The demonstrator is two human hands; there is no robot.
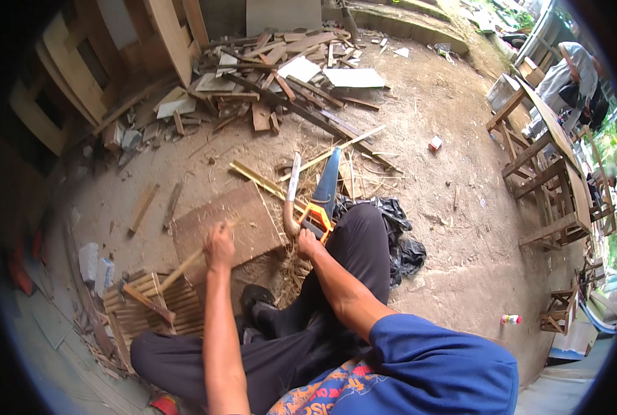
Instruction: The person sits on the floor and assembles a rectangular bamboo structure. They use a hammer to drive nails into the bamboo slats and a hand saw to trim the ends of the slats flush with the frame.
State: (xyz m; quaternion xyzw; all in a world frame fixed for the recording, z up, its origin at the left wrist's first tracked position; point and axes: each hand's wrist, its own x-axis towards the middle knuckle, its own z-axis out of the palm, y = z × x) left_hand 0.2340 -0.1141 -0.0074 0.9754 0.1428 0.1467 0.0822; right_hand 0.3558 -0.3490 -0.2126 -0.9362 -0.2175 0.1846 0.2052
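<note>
My left hand (218, 245) is closed around a thin bamboo strip (182, 270), which slants over a brown wooden board (229, 221) on the ground. In front of my right knee, my right hand (310, 244) is closed at the lower end of the orange and black handle of a handsaw (328, 181). The saw's blue blade points away from me. Right beside it on the left lies a machete-like blade with a curved wooden handle (291, 218), its butt close to my right fingers. My fingertips are partly hidden there.
A hammer (147, 302) lies on a slatted bamboo piece (137, 290) at the left. Black plastic (407, 257) is by my right knee. Scrap wood (274, 76) is heaped at the back. Wooden benches (547, 166) and a person (575, 76) are at the right.
</note>
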